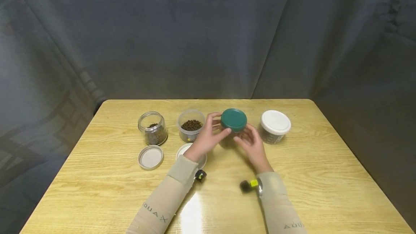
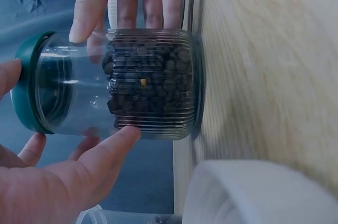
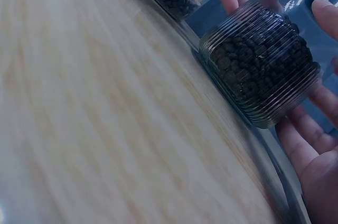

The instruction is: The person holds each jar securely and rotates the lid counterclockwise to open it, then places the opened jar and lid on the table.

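Between the hands stands a clear ribbed glass jar (image 2: 87, 86) with a green lid (image 1: 233, 120). Dark brown pellets (image 3: 259, 63) fill its lower part. My left hand (image 1: 209, 138) holds the jar from the left, with the thumb at the lid's near edge and fingers along the side. From the right, my right hand (image 1: 256, 150) grips the glass below the lid, its thumb on the near side and fingers behind. The jar is upright, its base at or just above the table; I cannot tell which.
An open glass jar (image 1: 156, 135) and an open plastic tub (image 1: 187, 136), both with brown pellets, stand left on the wooden table (image 1: 107, 176). Before them lie one lid (image 1: 151, 157) and a white lid (image 1: 182, 150), partly under my left wrist. A white-lidded tub (image 1: 275, 122) stands right.
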Motion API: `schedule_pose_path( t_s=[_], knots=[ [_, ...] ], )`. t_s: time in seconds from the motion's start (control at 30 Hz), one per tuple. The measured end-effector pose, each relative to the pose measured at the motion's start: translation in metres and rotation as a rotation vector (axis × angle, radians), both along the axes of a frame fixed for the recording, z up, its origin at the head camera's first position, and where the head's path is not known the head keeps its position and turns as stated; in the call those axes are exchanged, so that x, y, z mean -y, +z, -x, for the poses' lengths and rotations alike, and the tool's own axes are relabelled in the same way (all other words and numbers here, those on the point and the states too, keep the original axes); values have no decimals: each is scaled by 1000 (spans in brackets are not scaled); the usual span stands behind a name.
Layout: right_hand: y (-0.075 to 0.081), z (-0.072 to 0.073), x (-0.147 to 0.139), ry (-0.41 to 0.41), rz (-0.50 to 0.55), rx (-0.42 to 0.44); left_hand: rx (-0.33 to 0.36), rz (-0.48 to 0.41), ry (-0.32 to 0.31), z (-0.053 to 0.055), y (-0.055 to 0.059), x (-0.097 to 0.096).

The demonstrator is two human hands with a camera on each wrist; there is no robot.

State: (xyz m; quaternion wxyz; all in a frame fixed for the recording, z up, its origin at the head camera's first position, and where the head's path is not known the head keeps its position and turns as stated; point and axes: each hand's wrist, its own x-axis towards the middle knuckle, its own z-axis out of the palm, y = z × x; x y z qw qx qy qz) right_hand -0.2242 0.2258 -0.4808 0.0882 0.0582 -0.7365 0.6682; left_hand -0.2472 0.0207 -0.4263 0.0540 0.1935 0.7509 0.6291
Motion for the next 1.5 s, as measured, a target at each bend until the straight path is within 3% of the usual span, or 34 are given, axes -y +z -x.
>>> schedule_pose_path(
  t_s=[0.17,0.33,0.5,0.83,0.93,1.07,1.13,1.33,1.5],
  knots=[
    [0,0,1,-1,-1,5,16,42,0,-1,2,3],
    [1,0,1,6,-7,-6,-32,99,-4,-1,4,3],
    [1,0,1,10,-18,-12,-59,69,-17,0,4,2],
    [0,0,0,5,-25,1,31,2,-7,-2,4,2],
    [1,0,1,3,-21,-5,37,8,-4,-5,10,3],
    [2,0,1,5,-15,-12,26,28,1,-5,10,3],
    [2,0,1,6,-13,-16,19,42,5,-2,3,2],
    [1,0,1,6,-17,-39,-28,107,9,-2,4,3],
    [3,-1,1,7,-22,-32,-60,77,-12,0,4,2]
  ],
)
